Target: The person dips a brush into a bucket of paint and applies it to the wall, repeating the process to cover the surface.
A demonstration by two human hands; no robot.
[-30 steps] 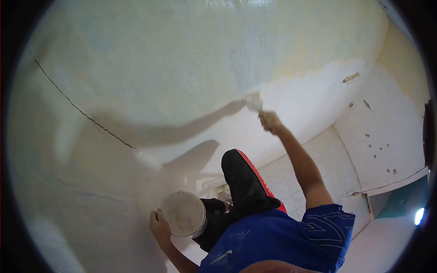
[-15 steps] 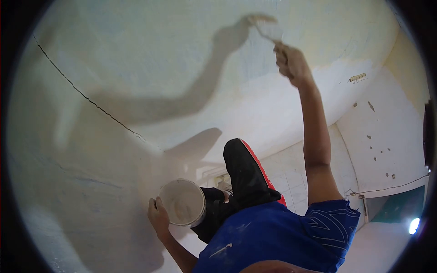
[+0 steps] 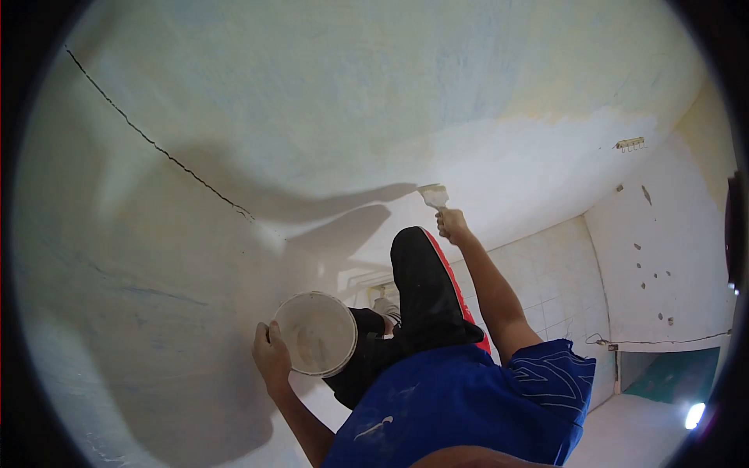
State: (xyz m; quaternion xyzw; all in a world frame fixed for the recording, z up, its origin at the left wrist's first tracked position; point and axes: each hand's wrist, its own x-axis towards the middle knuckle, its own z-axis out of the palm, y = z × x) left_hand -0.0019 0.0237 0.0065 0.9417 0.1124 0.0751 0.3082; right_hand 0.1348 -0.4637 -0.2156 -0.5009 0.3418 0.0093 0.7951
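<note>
My right hand (image 3: 451, 225) is closed around the handle of a wide, flat paintbrush (image 3: 434, 196). The brush end is against the lower, whiter part of the wall (image 3: 499, 168), and its shadow meets it there. Lower down, my left hand (image 3: 271, 352) grips the near side of a white bucket (image 3: 353, 343), thumb at the rim. Pale, whitish residue coats the bucket's inside, which tilts toward my view. The bucket is beside my bent leg in black trousers (image 3: 425, 288).
A long dark crack (image 3: 160, 150) runs down the wall corner on the left. A small hook rack (image 3: 630, 144) is mounted on the wall at right. Chipped spots and a cable (image 3: 671, 341) mark the right-hand wall. Pale tiles (image 3: 554, 288) show behind my arm.
My right hand has come down with the paintbrush, from high on the greenish wall to the white lower area. My left hand keeps its hold on the bucket.
</note>
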